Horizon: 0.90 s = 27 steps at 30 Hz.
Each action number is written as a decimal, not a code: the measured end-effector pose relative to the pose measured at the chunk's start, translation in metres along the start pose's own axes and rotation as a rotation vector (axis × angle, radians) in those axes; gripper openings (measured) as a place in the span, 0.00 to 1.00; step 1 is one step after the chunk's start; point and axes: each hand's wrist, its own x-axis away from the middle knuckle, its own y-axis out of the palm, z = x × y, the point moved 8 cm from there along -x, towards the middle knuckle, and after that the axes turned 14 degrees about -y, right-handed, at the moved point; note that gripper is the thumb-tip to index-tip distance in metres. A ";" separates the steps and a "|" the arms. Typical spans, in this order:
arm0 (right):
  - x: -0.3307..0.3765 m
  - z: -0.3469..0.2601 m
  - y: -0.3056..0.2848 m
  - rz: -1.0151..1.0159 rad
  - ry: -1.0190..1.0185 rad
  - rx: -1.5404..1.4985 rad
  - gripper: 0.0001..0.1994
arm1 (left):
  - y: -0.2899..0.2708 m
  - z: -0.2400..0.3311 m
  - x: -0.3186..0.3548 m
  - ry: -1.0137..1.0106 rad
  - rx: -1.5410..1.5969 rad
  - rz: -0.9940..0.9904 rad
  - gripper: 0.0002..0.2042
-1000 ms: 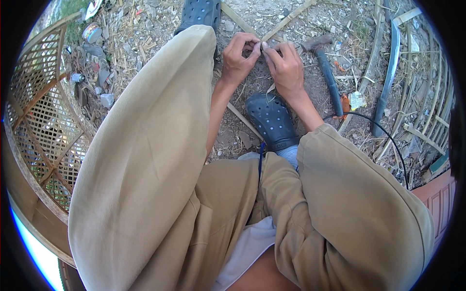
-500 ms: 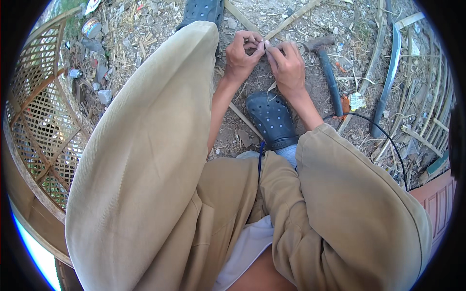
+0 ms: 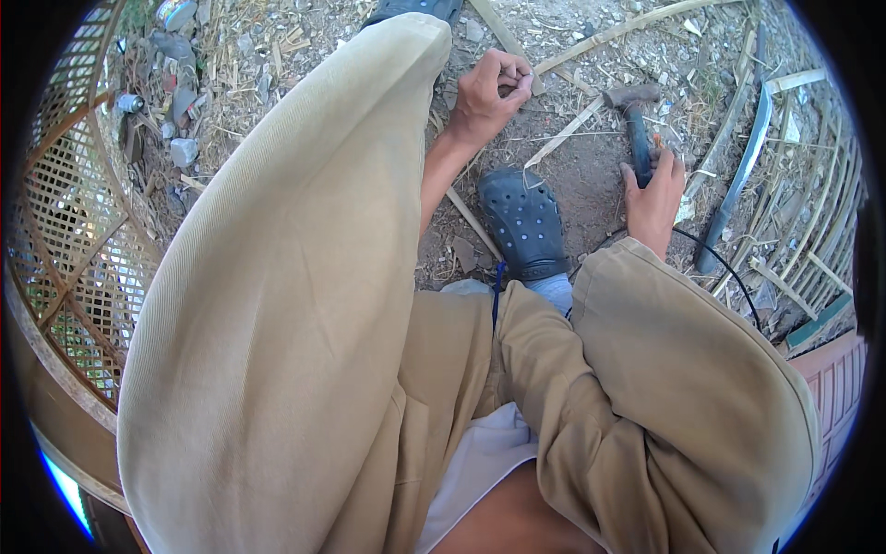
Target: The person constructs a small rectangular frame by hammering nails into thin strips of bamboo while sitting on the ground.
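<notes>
My left hand (image 3: 493, 92) is closed in a pinch just above the ground, its fingertips beside the spot where two pale bamboo strips (image 3: 616, 35) meet. What sits between thumb and finger is too small to make out. My right hand (image 3: 657, 196) wraps round the lower part of a hammer's dark handle (image 3: 637, 138). The rusty hammer head (image 3: 633, 94) points away from me and rests on the dirt. Between my arms a dark clog (image 3: 522, 220) covers one foot; the other clog (image 3: 406, 11) shows beyond my raised left knee.
A long curved blade (image 3: 746, 162) with a dark handle lies right of the hammer. Further right are a slatted bamboo frame (image 3: 821, 217) and a black cable (image 3: 724, 258). A woven lattice chair (image 3: 78, 249) stands at the left. Wood chips and litter cover the ground.
My right hand has left the spot beside my left hand and moved right and nearer, onto the hammer handle. My left hand stays pinched by the strips. The view has shifted slightly.
</notes>
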 end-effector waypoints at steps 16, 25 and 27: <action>0.024 0.003 0.033 -0.169 0.638 -0.947 0.13 | 0.000 -0.017 0.004 0.000 0.063 -0.058 0.14; 0.019 -0.056 0.044 -0.210 0.366 -1.176 0.22 | -0.003 -0.009 -0.001 0.017 0.089 -0.039 0.13; 0.026 -0.064 0.047 -0.204 0.223 -1.069 0.22 | -0.004 -0.006 0.001 0.015 0.071 -0.034 0.13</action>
